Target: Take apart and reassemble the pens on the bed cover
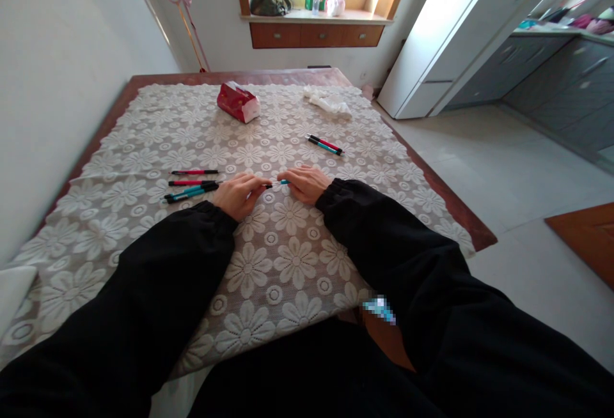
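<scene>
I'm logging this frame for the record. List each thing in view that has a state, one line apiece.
Left hand: closed on one end of the blue pen.
Right hand: fingers on the other end of it.
Blue pen: held between both hands, just above the tablecloth.
Four pens: lying loose, left of the hands.
Two pens: lying side by side, further back.
Red tissue pack: lying on its side.
White tissue: crumpled.

Glossy plastic pens [192,192] lie on a white lace cloth [288,264] (flower-patterned, openwork) over a polished wood table [467,216]; matt black sleeves [158,290].
</scene>
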Motion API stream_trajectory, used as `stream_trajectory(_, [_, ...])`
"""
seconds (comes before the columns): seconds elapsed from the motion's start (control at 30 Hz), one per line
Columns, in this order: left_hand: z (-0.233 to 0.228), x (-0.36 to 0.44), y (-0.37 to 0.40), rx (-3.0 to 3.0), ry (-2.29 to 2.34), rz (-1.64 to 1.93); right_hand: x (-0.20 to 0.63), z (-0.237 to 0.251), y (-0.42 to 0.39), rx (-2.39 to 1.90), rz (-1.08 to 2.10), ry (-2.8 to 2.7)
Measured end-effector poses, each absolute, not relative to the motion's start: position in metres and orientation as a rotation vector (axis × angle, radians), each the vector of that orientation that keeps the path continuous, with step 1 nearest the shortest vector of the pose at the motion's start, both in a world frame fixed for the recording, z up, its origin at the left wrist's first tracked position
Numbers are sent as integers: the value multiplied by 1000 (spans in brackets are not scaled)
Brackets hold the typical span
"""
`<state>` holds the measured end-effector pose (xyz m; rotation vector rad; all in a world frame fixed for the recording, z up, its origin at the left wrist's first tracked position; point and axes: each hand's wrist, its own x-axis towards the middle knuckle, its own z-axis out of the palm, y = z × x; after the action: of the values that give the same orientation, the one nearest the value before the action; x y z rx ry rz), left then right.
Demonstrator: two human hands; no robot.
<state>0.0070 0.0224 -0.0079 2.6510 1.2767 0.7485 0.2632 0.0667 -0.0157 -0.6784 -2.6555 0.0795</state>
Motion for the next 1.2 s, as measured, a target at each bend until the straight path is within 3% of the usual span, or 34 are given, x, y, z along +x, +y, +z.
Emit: stream_trajectory(1.2, [-6, 6, 22, 2600, 1508, 612, 269, -14, 70, -893, 239, -2518])
